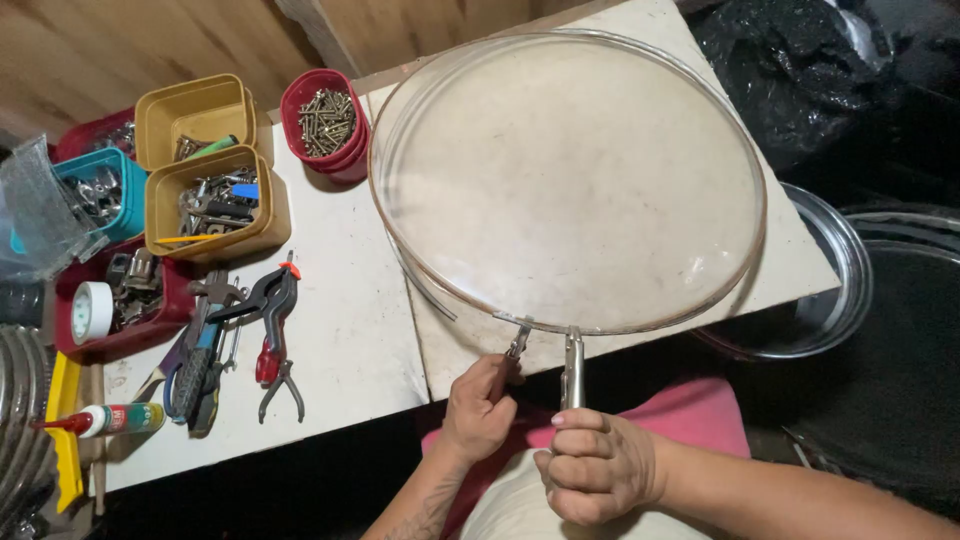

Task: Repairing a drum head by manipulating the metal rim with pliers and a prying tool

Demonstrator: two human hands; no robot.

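The person is working at the near edge of a white worktop (340,330), and both tools are biting the same short stretch of rim on a big, clear, shallow round dome (570,180) that is lying flat ahead of them, its widest spread running across the table and one side overhanging the far-right corner. The left hand (478,408) is wrapping closed around the red handles of a small pair of pliers (516,345), whose nose is angling up and to the right onto the rim; the right hand (598,465) is fisting tight on a silvery pair of locking pliers (572,368) standing nearly straight up from the fist, jaws meeting the rim just beside the other tool. So the dome is lying directly away from both grips, the two noses close together at its nearest point, with neither hand clearly nearer. The dome itself is looking scuffed and cloudy, with a thin raised lip and a metal band loosening along its lower left. Off to the left are sitting a red tub of screws (325,122), yellow bins of hardware (212,200) and a spring clamp (270,300)
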